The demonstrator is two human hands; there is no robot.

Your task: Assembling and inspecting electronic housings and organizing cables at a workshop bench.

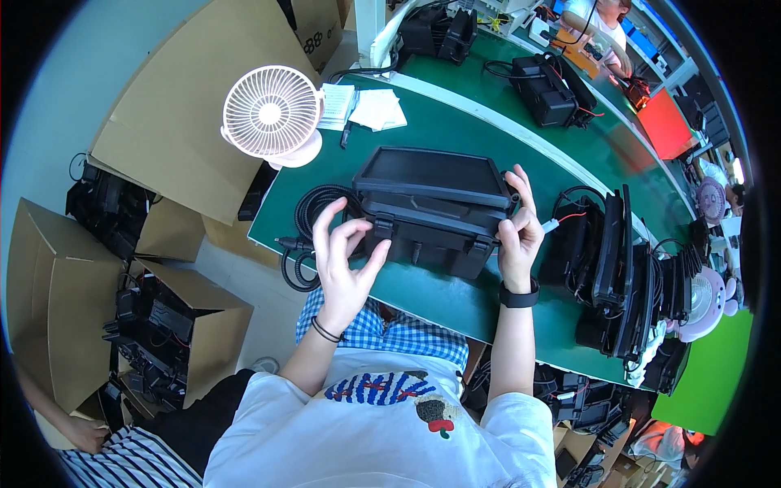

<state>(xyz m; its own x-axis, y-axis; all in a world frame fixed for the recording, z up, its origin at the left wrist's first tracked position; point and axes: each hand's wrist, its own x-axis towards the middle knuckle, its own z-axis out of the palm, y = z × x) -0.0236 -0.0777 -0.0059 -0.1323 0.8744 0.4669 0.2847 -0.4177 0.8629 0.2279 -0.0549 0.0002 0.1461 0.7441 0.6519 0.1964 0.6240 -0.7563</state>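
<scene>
A black plastic case (431,220) with a flat lid (431,177) stands on the green work table in front of me. The lid looks slightly raised from the lower half. My left hand (346,260) is at the left front corner, its fingers curved and thumb against the latch (381,228) there. At the right end, my right hand (521,240) grips the corner with bent fingers, its thumb by the other latch; some fingertips are hidden behind the case. A coiled black cable (313,215) lies to the left, close beside the case.
A white fan (272,112) and papers (374,110) occupy the table's far left. Several black cases with cables (610,252) stand at the right. Open cardboard boxes (69,301) holding black parts are on the floor at left. Another person's hand (85,433) shows lower left.
</scene>
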